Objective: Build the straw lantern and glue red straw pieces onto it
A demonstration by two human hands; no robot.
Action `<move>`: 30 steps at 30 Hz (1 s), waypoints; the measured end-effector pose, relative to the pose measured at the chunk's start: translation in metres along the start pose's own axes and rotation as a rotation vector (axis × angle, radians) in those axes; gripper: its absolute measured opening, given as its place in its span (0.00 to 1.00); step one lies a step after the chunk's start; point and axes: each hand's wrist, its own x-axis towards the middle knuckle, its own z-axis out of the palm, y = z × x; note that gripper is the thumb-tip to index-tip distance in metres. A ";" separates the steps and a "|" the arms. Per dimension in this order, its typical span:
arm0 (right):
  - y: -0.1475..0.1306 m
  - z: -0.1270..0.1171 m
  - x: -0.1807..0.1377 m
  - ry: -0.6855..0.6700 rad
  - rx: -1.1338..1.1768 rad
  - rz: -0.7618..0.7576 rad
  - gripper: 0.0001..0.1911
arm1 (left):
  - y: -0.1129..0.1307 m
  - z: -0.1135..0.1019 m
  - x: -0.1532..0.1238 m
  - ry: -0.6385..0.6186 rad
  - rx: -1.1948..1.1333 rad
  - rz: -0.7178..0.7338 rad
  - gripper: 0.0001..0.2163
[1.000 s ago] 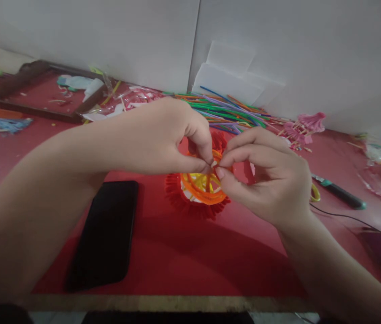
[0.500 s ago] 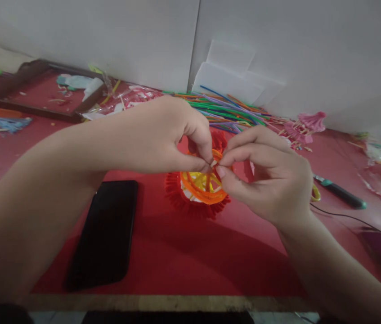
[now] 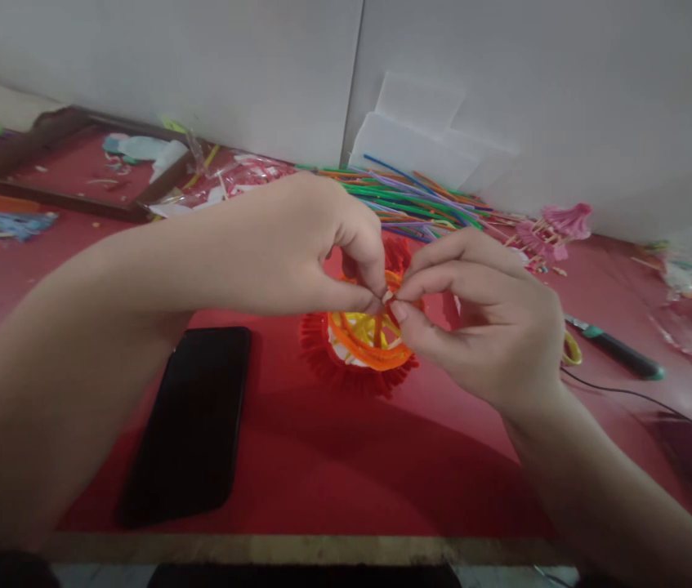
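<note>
Both hands meet over a round craft piece, which has a red fringed base (image 3: 361, 384), an orange fuzzy ring (image 3: 376, 359) and yellow strips (image 3: 354, 325) inside it. My left hand (image 3: 339, 253) bends in from above, thumb and forefinger pinched together. Facing it, my right hand (image 3: 480, 302) pinches with thumb and fingertips close to the same spot. A tiny pale bit (image 3: 388, 296) with some red below it shows between the fingertips; what it is I cannot make out. An upright orange-brown strip stands inside the ring beneath the fingers.
A black phone (image 3: 192, 425) lies at the left front. Colourful pipe cleaners (image 3: 407, 196) are piled behind the hands. Pink craft pieces (image 3: 551, 233) stand at the back right, with a utility knife (image 3: 621, 351) and a thin cable nearby. A dark frame (image 3: 64, 196) holds scraps at left.
The fingertips have shifted very slightly around the small pale bit, and my right hand has edged a little to the left. Everything else stays in place.
</note>
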 end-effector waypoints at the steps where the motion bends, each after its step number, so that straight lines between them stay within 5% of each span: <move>1: 0.000 0.000 0.000 -0.001 0.003 0.001 0.11 | 0.000 0.000 0.000 -0.001 0.000 -0.006 0.09; 30: 0.005 -0.002 -0.001 -0.010 -0.028 -0.017 0.08 | -0.007 0.006 0.003 0.021 -0.066 0.058 0.07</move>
